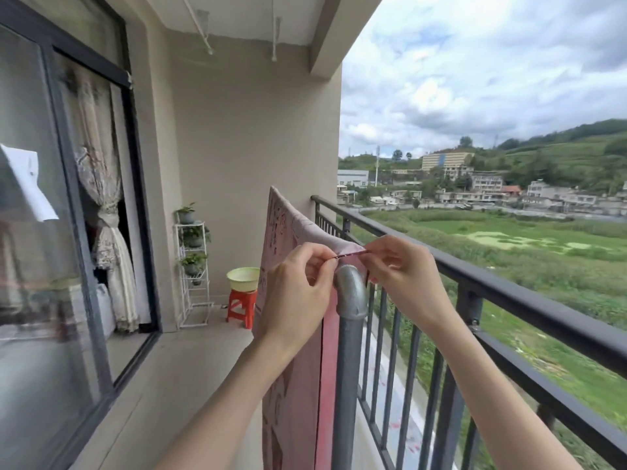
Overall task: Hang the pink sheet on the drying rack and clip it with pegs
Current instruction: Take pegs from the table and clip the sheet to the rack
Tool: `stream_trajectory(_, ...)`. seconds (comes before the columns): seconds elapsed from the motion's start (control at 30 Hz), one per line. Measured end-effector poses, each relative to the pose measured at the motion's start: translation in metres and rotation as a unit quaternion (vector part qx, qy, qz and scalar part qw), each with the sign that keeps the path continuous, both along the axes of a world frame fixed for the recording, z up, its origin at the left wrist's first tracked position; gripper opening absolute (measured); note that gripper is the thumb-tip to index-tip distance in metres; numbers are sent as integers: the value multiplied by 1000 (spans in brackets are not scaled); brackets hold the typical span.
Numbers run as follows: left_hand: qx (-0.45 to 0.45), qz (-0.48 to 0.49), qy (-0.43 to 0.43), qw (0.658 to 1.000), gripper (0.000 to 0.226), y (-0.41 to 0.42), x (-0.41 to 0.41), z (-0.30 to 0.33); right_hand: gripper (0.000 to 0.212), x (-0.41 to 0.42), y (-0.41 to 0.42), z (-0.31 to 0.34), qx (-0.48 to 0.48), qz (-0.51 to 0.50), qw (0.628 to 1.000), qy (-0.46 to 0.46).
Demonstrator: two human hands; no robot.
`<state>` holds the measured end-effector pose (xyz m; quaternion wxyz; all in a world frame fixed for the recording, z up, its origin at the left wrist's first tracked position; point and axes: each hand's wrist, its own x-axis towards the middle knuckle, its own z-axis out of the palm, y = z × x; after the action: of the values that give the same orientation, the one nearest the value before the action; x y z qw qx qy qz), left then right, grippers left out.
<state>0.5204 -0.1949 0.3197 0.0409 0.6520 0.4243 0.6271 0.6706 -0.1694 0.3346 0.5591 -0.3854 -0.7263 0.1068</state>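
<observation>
The pink sheet [291, 334] hangs over the top bar of the drying rack [349, 351], at the centre of the frame. One side falls toward the lower centre; the top edge runs back toward the far wall. The rack shows one grey upright post and one grey elbow joint at its near corner.

Hand positions:
1. The left hand [298, 286] sits just left of the elbow joint. Thumb and forefinger are curled and pinch the near end of the sheet's top hem.
2. The right hand [397, 273] sits just right of the joint. Its fingertips pinch the same hem from the other side. The grip on both hands is narrow, closed on the cloth.

A thin dark strip runs between the two pinches; whether it is the hem or a peg cannot be told.

Containers:
- One pale yellow basin [243, 279] sits on one red stool [241, 308], centre of the frame, against the far wall. Its contents cannot be seen.
- One white shelf stand [195, 273] stands left of the stool. It carries potted green plants on several tiers; three pots are plain, and a fourth is too small to confirm.

Other items:
- One dark metal railing [509, 290] runs along the right side, just beside the rack.
- One glass sliding door [51, 232] fills the left of the frame, with one sheet of paper [29, 183] stuck on the glass and a tied curtain [105, 205] behind it.
</observation>
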Motion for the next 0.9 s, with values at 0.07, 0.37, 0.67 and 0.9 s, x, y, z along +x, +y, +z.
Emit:
stream_trajectory(0.07,13,1,7,1000,15,-8,2,2,14,2,-8,1,25,3,1000,3)
stream_trajectory(0.37,32,8,43,999,14,-36,10,-7,7,6,-33,-14,95,-13,995,-6)
stream_trajectory(0.67,68,12,60,996,15,-50,17,-5,6,6,-44,-17,158,-2,987,22)
stream_trajectory(0.9,79,-4,67,995,13,-50,16,-8,11,7,-47,-26,145,2,988,61)
